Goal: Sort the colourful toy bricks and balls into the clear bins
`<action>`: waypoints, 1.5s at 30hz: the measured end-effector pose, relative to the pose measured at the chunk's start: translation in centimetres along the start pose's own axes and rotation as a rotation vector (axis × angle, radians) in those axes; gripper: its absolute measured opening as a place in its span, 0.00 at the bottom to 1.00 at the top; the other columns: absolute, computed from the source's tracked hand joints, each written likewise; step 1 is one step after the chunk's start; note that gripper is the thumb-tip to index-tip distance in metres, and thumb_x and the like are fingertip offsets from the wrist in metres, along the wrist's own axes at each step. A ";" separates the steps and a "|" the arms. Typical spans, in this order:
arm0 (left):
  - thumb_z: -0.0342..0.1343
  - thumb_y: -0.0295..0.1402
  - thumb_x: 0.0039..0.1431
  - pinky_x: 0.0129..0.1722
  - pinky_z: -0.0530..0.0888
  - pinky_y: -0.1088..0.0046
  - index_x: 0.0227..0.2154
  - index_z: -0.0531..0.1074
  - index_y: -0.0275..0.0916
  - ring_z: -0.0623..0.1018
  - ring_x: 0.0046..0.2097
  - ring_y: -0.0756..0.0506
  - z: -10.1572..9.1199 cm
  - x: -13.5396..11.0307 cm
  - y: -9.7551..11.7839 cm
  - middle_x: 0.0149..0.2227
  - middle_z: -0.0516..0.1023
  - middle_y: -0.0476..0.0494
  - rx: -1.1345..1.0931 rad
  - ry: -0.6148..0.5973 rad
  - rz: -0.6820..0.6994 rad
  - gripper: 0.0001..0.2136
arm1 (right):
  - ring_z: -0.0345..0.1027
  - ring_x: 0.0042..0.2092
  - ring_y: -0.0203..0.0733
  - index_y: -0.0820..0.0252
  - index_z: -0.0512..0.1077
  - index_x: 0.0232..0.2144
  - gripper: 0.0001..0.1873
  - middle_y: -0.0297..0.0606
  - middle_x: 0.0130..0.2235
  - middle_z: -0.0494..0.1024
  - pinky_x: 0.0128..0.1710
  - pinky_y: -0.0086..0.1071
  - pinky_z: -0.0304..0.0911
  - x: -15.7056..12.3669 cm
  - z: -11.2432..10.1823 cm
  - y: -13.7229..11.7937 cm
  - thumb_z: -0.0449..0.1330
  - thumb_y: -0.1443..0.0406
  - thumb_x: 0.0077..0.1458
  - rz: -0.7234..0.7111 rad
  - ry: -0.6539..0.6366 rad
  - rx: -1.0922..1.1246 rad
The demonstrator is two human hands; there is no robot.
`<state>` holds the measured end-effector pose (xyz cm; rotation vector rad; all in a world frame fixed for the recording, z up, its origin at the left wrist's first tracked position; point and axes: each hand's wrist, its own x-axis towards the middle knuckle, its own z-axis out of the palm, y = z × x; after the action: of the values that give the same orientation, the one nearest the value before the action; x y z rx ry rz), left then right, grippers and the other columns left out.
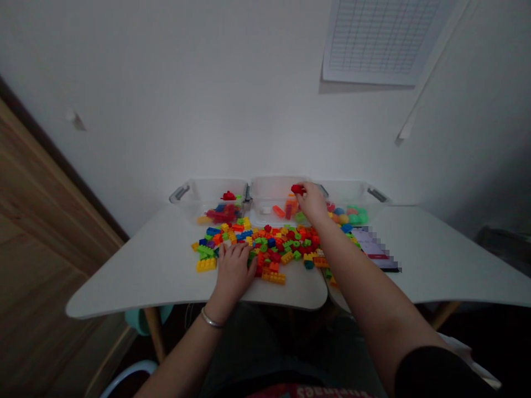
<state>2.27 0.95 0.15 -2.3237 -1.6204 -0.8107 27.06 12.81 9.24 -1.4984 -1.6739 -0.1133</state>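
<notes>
The right hand (pixel 313 203) is stretched forward and holds a small red plastic brick (pixel 297 189) in a pinch between the tips of the thumb and the first fingers. The brick is in the air over the right part of the middle clear plastic bin (pixel 265 193), which has a few orange and white pieces inside. Such a brick seems light, stiff and a little smooth, so I judge that a soft pinch on two opposite flat sides is enough, while a hold on the studs could let it turn. The left hand (pixel 234 271), with a thin silver bracelet (pixel 211 320) on the wrist, lies palm down on the near edge of the heap of coloured plastic bricks (pixel 277 246) on the white bench (pixel 145 271). Its fingers are close together and slightly bent on the pieces, and I cannot tell whether they grip one underneath. At the left stands a clear bin with mostly red pieces (pixel 199 196), and at the right a clear bin with round coloured pieces (pixel 352 193). A flat blurred card (pixel 375 249) lies just beside the heap on the right.
</notes>
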 end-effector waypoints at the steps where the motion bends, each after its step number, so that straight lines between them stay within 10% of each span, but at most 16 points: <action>1: 0.49 0.37 0.62 0.60 0.56 0.43 0.44 0.73 0.39 0.73 0.52 0.36 0.0 0.0 0.0 0.49 0.77 0.39 0.000 0.001 0.000 0.13 | 0.71 0.44 0.46 0.59 0.73 0.45 0.15 0.43 0.45 0.77 0.47 0.40 0.65 0.0 0.1 -0.1 0.54 0.65 0.56 0.009 -0.021 -0.025; 21: 0.49 0.37 0.61 0.60 0.56 0.42 0.45 0.73 0.39 0.73 0.52 0.36 0.0 0.0 0.0 0.49 0.77 0.37 -0.010 -0.006 -0.003 0.14 | 0.72 0.44 0.52 0.67 0.79 0.36 0.30 0.54 0.38 0.80 0.49 0.47 0.60 -0.2 0.8 -0.5 0.41 0.55 0.66 -0.107 -0.178 -0.420; 32: 0.49 0.37 0.60 0.59 0.57 0.42 0.45 0.74 0.40 0.73 0.52 0.35 -0.1 0.0 0.1 0.49 0.77 0.38 -0.007 0.004 -0.005 0.14 | 0.68 0.50 0.46 0.60 0.74 0.45 0.19 0.43 0.47 0.78 0.53 0.40 0.59 -0.6 -1.2 -0.2 0.47 0.61 0.61 -0.098 -0.013 0.105; 38: 0.48 0.37 0.61 0.59 0.58 0.42 0.45 0.73 0.40 0.73 0.51 0.35 -0.1 0.1 0.1 0.49 0.77 0.38 0.000 -0.007 -0.001 0.14 | 0.68 0.50 0.47 0.57 0.74 0.42 0.16 0.42 0.45 0.78 0.54 0.42 0.60 -4.3 -2.3 -2.0 0.48 0.62 0.59 -0.105 0.080 0.239; 45: 0.48 0.37 0.61 0.59 0.57 0.43 0.45 0.73 0.38 0.73 0.51 0.35 0.0 0.0 0.1 0.49 0.77 0.37 0.025 0.003 0.014 0.14 | 0.66 0.50 0.48 0.59 0.72 0.45 0.15 0.43 0.46 0.77 0.54 0.41 0.59 -11.1 -0.5 -4.2 0.52 0.66 0.57 -0.279 -0.141 0.114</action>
<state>2.32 0.92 0.20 -2.3134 -1.6014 -0.7863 22.69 2.79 4.46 -1.2060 -1.9635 -0.0624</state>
